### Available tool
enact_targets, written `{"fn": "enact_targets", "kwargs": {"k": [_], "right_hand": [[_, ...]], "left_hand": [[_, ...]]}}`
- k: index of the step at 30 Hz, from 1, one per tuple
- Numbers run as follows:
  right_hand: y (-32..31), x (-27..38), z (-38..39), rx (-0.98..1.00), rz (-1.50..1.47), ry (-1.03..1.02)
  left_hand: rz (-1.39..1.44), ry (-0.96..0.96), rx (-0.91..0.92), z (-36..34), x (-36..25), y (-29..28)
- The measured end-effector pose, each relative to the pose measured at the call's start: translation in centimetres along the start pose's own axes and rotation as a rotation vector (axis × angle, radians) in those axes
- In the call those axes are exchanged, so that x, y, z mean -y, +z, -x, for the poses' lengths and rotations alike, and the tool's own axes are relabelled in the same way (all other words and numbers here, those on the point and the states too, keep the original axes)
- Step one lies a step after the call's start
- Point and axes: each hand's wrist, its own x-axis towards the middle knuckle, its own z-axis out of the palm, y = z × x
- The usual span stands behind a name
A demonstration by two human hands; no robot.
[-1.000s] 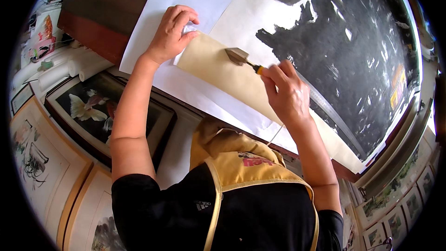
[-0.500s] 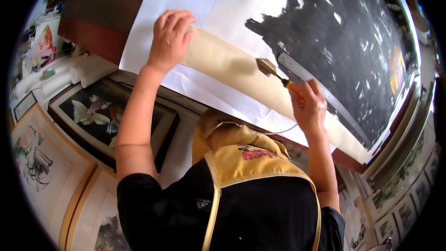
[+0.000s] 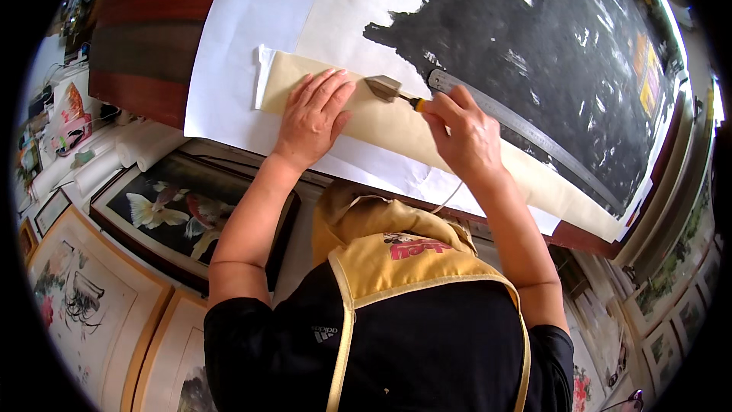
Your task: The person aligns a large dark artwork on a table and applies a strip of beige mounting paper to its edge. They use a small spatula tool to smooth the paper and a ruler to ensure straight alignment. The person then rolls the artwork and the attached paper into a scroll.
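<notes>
My left hand (image 3: 315,116) lies flat near the left end of a long cream paper strip (image 3: 412,131), its fingers spread slightly. In my right hand (image 3: 467,131) is a small iron (image 3: 383,88) with a pointed metal head and a yellow and black handle. The head rests on or just over the strip's upper edge, right of my left fingertips; contact is hard to tell. Just beyond runs a painting (image 3: 526,46) in black ink on white paper. A steel ruler (image 3: 526,131) lies along its near edge.
White paper sheets (image 3: 236,53) lie under the work on a dark red table (image 3: 149,38). A thin pale cord (image 3: 451,194) hangs below my right hand. Left of me are paper rolls (image 3: 95,162), a framed goldfish picture (image 3: 171,210) and more framed pictures (image 3: 91,297).
My left hand has come down and right onto the strip, uncovering its left end. My right hand has carried the iron leftward and up along the strip.
</notes>
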Motion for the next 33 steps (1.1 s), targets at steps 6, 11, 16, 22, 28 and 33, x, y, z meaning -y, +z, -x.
{"fn": "enact_targets", "kwargs": {"k": [6,11,16,22,28,33], "right_hand": [[1.4,2.3,-3.1,0.025,0.01,-0.039],[0.2,1.1,-1.7,0.037,0.02,-0.009],[0.8,1.6,-2.4,0.008,0.012,-0.038],[-2.9,-3.7,4.1,0.029,0.089,0.037],[-5.3,-7.0,9.3,-0.047,0.036,0.161],[-4.2,-6.6,7.6,-0.032,0.011,0.133]], "left_hand": [[0.089,-0.021,-0.126,0.6,1.0,0.9],[0.077,-0.05,-0.147,0.8,1.1,1.4],[0.077,-0.024,-0.157,0.7,1.0,1.5],[0.067,-0.024,-0.133,0.7,1.0,1.5],[0.023,-0.057,-0.111,0.2,-0.9,1.6],[-0.039,-0.046,0.009,-0.4,-3.8,1.9]]}}
